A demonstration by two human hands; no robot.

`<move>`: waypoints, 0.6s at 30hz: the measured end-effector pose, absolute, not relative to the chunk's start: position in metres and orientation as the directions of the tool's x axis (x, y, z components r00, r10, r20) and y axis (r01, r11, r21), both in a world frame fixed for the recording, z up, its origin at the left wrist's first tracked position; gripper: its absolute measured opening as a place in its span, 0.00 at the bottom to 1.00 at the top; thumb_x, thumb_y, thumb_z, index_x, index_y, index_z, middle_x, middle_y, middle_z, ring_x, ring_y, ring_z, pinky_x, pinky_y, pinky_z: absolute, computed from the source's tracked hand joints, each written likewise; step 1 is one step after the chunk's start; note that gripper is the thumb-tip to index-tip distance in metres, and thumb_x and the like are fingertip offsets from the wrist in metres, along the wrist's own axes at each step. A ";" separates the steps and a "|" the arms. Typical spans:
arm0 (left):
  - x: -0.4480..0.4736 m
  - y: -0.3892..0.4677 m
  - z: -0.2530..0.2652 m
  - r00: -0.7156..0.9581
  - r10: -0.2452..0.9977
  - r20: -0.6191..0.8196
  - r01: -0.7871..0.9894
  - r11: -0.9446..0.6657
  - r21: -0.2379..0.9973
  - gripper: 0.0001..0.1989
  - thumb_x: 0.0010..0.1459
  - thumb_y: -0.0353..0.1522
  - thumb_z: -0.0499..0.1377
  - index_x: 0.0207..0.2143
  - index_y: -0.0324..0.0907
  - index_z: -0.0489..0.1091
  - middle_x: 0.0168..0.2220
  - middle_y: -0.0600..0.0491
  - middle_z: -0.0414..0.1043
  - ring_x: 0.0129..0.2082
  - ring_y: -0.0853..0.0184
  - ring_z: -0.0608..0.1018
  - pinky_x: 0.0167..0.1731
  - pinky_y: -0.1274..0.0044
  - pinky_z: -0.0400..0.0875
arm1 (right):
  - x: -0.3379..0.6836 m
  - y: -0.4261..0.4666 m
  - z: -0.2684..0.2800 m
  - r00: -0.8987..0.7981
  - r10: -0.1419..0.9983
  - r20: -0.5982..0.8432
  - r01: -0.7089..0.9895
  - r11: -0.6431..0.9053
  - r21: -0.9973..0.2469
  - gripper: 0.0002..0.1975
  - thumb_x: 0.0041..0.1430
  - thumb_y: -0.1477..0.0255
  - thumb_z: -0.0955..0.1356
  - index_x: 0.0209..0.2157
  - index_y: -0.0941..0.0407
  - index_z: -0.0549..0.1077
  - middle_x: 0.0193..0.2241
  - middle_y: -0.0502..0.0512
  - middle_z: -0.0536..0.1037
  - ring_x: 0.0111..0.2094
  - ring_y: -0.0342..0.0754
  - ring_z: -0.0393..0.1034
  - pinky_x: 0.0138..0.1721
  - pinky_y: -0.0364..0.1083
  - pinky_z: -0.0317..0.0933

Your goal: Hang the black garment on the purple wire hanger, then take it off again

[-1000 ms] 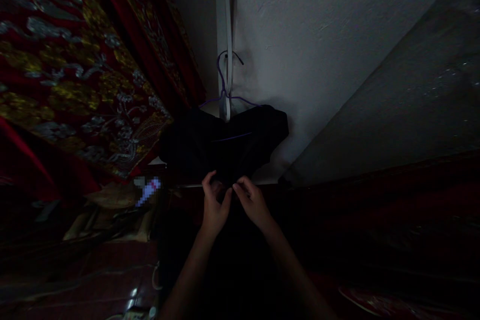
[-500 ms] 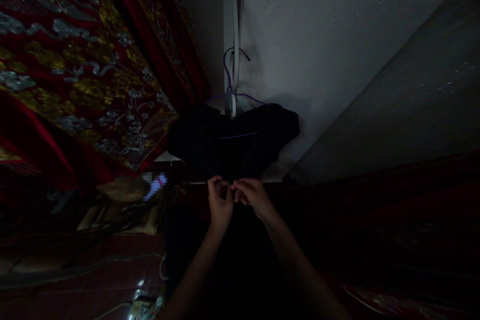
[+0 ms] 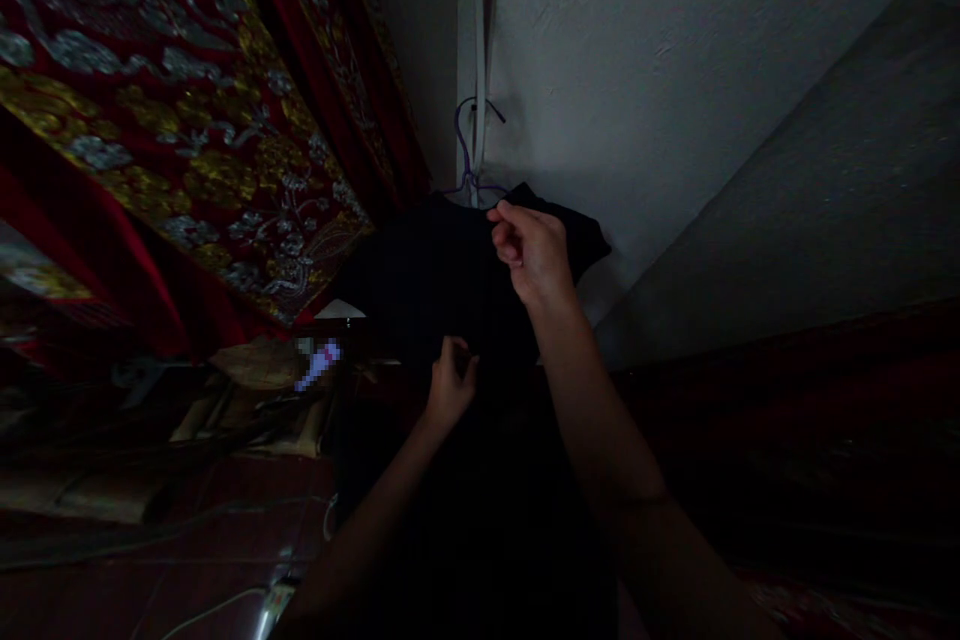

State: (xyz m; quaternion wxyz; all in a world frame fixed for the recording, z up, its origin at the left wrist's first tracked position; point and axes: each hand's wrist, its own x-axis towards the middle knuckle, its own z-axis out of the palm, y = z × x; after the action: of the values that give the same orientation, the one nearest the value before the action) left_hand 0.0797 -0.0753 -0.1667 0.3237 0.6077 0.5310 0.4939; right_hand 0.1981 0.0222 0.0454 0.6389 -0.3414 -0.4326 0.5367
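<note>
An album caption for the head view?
Right hand high, left hand low, at a dark garment on a purple hanger near red cloth.

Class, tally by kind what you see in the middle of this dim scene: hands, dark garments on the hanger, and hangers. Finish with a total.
Hands: 2 (left hand, lower; right hand, raised in front of the garment)
Dark garments: 1 (dark garment)
Hangers: 1 (purple hanger)
Total: 4

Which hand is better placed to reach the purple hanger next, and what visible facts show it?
Probably the right hand: it is up near the hanger and the top of the dark garment, while the left hand is lower and farther away.
</note>
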 end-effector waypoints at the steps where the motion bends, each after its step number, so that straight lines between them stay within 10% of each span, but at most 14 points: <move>1: 0.078 -0.074 -0.165 -0.047 0.965 0.259 0.315 -0.232 0.920 0.11 0.62 0.29 0.58 0.44 0.45 0.60 0.33 0.54 0.71 0.32 0.67 0.77 0.34 0.76 0.69 | 0.197 0.016 0.043 0.037 0.982 0.184 -0.379 0.184 -0.907 0.14 0.56 0.62 0.72 0.25 0.58 0.73 0.14 0.45 0.69 0.12 0.34 0.55 0.13 0.37 0.41; 9: 0.074 -0.026 -0.038 -0.126 0.719 0.684 0.317 -0.624 0.714 0.19 0.71 0.36 0.52 0.62 0.45 0.60 0.46 0.48 0.73 0.43 0.67 0.77 0.44 0.73 0.72 | 0.209 -0.008 0.023 -0.035 0.966 0.256 -0.179 0.246 -0.953 0.18 0.57 0.56 0.71 0.27 0.57 0.72 0.14 0.45 0.69 0.13 0.36 0.56 0.15 0.37 0.47; 18: 0.063 -0.002 0.023 0.176 0.591 0.787 0.550 -0.722 0.419 0.06 0.67 0.32 0.58 0.38 0.40 0.73 0.36 0.50 0.75 0.36 0.67 0.76 0.37 0.76 0.69 | 0.206 0.003 0.011 -0.032 0.920 0.391 -0.125 0.384 -0.915 0.15 0.61 0.60 0.68 0.26 0.55 0.70 0.14 0.42 0.61 0.15 0.38 0.53 0.18 0.40 0.47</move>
State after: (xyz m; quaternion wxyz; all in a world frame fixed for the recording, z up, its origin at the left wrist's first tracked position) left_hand 0.0629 -0.0023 0.0226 0.0196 0.7666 0.3722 0.5229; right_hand 0.2063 0.0033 0.0106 0.6031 -0.3470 -0.5730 0.4330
